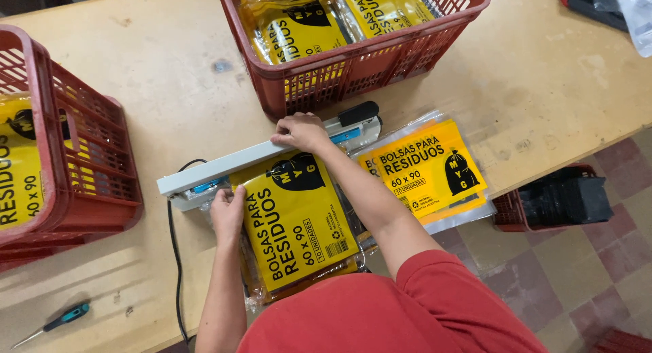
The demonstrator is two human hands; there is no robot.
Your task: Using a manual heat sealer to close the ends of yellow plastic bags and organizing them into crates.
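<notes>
The person's right hand [301,131] is lying palm down on the long grey arm of a sealing machine [265,154], fingers curled over its top edge and pressing on it, near the end with the black handle [358,112]. The left hand [228,211] is resting flat, fingers stretched out and together, on the upper corner of a yellow packet [295,220] with black print, gripping nothing but holding it down; the fingertips are lying just beside the machine's nearer end. That packet is sitting on the wooden table [170,74] right in front of the person, its top edge tucked under the machine's arm, and it is lying on top of more packets of the same kind. To the right, a second stack of yellow packets [426,168] in clear wrap is lying near the table's edge, touching the far end of the machine. A black cable [174,258] is running from the machine toward the person. Beyond the machine, a red plastic basket [353,61] is holding more yellow packets, and another red basket [88,156] at the left is holding the same. A small screwdriver [58,323] with a blue-green handle is lying well apart at the lower left. A dark red crate [506,214] of black items is sitting on the tiled floor [598,271].
</notes>
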